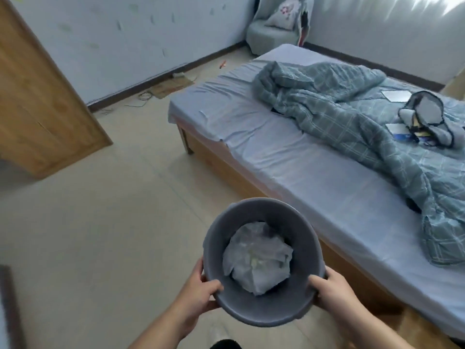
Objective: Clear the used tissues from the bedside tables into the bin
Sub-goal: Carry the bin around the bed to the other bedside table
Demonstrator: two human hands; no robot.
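Note:
I hold a round grey bin in front of me, above the tiled floor. My left hand grips its near-left rim and my right hand grips its near-right rim, thumbs inside the rim. Crumpled white tissues fill the bottom of the bin. No bedside table is in view.
A bed with a pale blue sheet runs along the right, with a rumpled teal quilt and a bag on it. A wooden door stands at the left. A small armchair sits in the far corner. Cables lie by the wall.

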